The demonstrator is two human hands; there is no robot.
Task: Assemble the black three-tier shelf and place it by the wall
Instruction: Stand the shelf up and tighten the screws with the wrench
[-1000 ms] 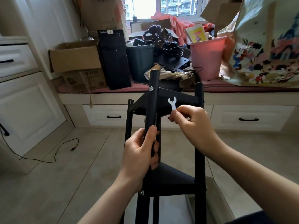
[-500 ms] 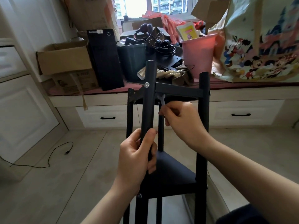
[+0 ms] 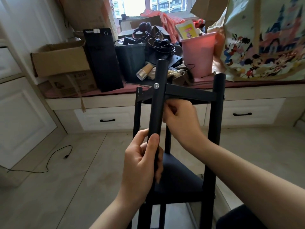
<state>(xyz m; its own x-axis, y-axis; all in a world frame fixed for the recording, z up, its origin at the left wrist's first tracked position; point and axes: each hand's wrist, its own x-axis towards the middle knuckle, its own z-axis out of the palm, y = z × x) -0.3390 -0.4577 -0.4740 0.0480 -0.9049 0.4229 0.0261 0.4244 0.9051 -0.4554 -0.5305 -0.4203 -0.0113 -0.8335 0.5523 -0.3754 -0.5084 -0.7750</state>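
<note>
My left hand (image 3: 140,164) is wrapped around the near post (image 3: 156,103) of the black shelf (image 3: 181,177), thumb up along its front and fingers curled round the far side, so the grip is closed tight on the tube. My right hand (image 3: 179,119) is tucked in just behind that post, right under the top tier (image 3: 188,92); its fingers are bunched together as if pinching something small, but what they hold is hidden behind the post and my knuckles, so I cannot tell what it is.

The shelf stands upright on the tiled floor (image 3: 66,187) in front of me, close to my knees, well apart from the wall. A silver bolt head (image 3: 156,85) shows on the near post where the top tier's frame meets it. The right post (image 3: 217,113) rises beside my right forearm, and the left post (image 3: 137,113) sits a little further back. The middle tier lies below my hands.

Behind the shelf runs a window bench (image 3: 247,87) with drawers. On it, from its left end: cardboard boxes (image 3: 61,60), a black computer tower (image 3: 103,58), a dark bin (image 3: 131,60), a tipped stack of paper cups (image 3: 143,72), a tangle of cables and headphones, a pink bin (image 3: 198,53), and a cartoon-print bag (image 3: 267,40) at the right end. A black cable (image 3: 54,156) trails across the floor on the left, near the white cabinet (image 3: 19,119).
</note>
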